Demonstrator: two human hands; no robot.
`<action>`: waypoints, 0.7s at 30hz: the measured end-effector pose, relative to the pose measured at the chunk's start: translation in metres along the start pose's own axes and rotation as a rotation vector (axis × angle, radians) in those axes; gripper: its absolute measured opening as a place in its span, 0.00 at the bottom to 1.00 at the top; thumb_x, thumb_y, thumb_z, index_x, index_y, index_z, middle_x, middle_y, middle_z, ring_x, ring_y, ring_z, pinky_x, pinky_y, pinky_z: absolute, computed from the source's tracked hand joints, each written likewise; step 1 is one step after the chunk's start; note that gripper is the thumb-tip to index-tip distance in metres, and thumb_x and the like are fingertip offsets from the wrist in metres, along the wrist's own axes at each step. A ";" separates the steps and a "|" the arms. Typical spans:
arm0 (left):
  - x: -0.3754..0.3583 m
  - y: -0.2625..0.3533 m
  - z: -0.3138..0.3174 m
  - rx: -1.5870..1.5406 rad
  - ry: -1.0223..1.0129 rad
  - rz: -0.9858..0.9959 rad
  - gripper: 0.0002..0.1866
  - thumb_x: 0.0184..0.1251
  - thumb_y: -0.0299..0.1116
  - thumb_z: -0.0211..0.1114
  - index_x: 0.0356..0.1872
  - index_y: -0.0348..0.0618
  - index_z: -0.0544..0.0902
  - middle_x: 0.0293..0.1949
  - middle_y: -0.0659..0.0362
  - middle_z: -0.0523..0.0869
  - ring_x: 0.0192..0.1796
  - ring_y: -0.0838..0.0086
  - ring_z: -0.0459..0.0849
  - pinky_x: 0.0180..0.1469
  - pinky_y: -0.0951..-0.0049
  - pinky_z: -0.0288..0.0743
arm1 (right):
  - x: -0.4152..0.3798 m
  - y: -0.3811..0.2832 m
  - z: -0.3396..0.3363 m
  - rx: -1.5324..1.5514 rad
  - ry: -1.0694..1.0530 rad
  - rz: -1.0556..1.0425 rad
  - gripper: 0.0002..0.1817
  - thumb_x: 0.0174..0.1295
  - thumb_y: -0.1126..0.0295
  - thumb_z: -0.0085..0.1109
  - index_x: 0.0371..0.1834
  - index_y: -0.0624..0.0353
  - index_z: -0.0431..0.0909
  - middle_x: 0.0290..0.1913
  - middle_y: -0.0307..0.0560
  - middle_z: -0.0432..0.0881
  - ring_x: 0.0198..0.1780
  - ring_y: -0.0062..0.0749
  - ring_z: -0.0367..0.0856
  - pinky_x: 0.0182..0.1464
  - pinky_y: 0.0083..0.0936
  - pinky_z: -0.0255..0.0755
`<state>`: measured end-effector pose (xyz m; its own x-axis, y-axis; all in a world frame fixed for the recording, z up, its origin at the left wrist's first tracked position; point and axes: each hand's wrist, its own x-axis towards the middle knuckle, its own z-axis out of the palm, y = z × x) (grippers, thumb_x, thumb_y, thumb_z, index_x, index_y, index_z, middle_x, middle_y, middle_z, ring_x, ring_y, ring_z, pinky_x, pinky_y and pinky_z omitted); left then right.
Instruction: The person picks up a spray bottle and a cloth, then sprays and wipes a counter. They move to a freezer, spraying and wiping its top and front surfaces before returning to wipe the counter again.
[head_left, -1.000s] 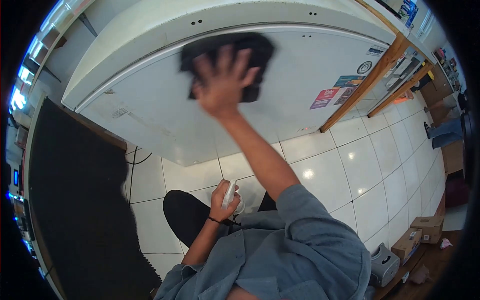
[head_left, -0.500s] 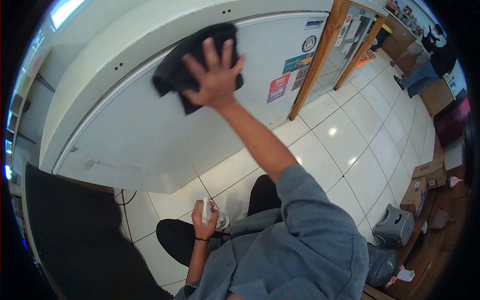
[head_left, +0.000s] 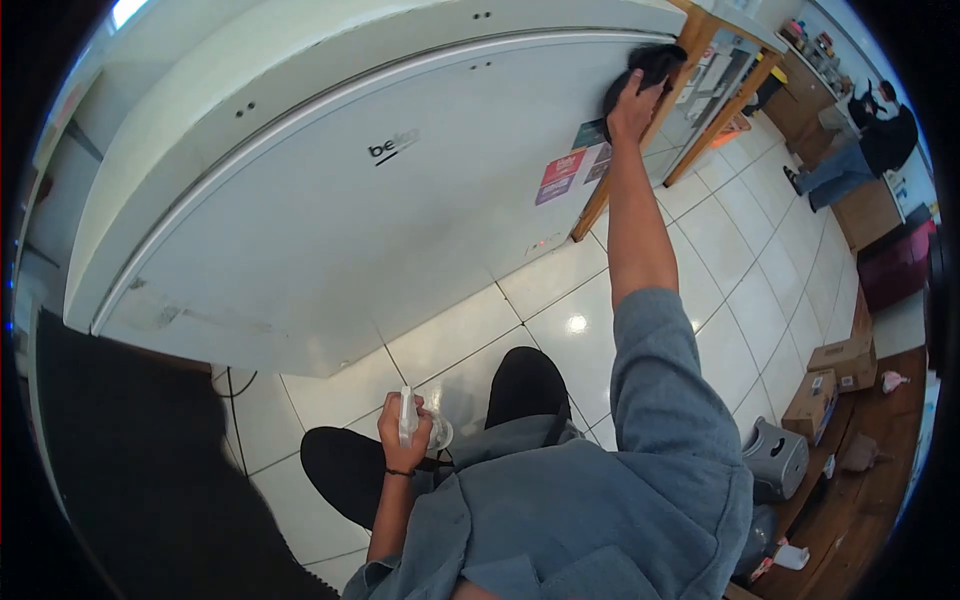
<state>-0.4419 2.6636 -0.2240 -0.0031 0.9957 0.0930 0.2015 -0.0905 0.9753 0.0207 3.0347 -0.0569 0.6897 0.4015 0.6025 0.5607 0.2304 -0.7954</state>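
A large white appliance front (head_left: 330,230) with a "beko" logo fills the upper left. At its far right end, my right hand (head_left: 634,108) presses a black cloth (head_left: 655,62) on the panel, close to the wooden post and over some of the stickers. Low in front of my body, my left hand (head_left: 403,432) is wrapped round a clear spray bottle (head_left: 438,432) with a white trigger head. Below the cloth, pink and purple stickers (head_left: 558,177) show on the panel.
A wooden frame (head_left: 590,215) borders the appliance on the right. Another person (head_left: 885,135) stands by a far counter. At lower right are cardboard boxes (head_left: 810,405), a grey stool (head_left: 775,460) and a wooden bench (head_left: 870,500). A dark covering (head_left: 130,460) lies at lower left.
My right hand has slid the black cloth from the panel's upper middle to its right end, uncovering the logo. My left hand still holds the bottle; the view has shifted slightly.
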 end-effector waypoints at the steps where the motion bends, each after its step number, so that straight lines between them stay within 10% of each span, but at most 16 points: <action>1: 0.000 0.001 -0.001 0.005 -0.012 -0.001 0.11 0.53 0.19 0.62 0.39 0.35 0.78 0.36 0.56 0.79 0.35 0.72 0.84 0.41 0.72 0.80 | -0.008 -0.005 0.003 0.005 0.009 0.003 0.43 0.74 0.44 0.43 0.82 0.58 0.42 0.82 0.60 0.46 0.82 0.63 0.42 0.74 0.68 0.42; 8: 0.001 0.018 -0.009 0.039 -0.038 0.030 0.12 0.52 0.18 0.62 0.40 0.35 0.78 0.38 0.56 0.79 0.37 0.73 0.83 0.43 0.73 0.80 | -0.193 -0.080 0.049 -0.037 -0.048 -0.397 0.39 0.70 0.50 0.51 0.82 0.49 0.53 0.83 0.64 0.42 0.81 0.71 0.36 0.70 0.78 0.30; 14: -0.009 0.021 -0.032 0.091 0.017 0.074 0.12 0.51 0.20 0.62 0.40 0.34 0.79 0.38 0.53 0.80 0.35 0.70 0.85 0.41 0.71 0.81 | -0.386 -0.140 0.082 -0.100 -0.429 -0.468 0.34 0.47 0.45 0.69 0.62 0.34 0.79 0.79 0.67 0.50 0.76 0.81 0.41 0.67 0.84 0.25; 21: -0.028 0.017 -0.045 0.104 0.057 -0.025 0.14 0.53 0.21 0.62 0.43 0.34 0.79 0.41 0.54 0.79 0.39 0.72 0.84 0.45 0.71 0.80 | -0.476 -0.115 0.096 -0.105 -0.345 -0.922 0.34 0.39 0.45 0.74 0.57 0.13 0.79 0.78 0.39 0.59 0.73 0.56 0.55 0.71 0.77 0.27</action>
<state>-0.4826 2.6329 -0.2011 -0.0648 0.9944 0.0833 0.3012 -0.0601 0.9517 -0.4163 2.9024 -0.2585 -0.1987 0.3446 0.9175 0.8606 0.5092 -0.0049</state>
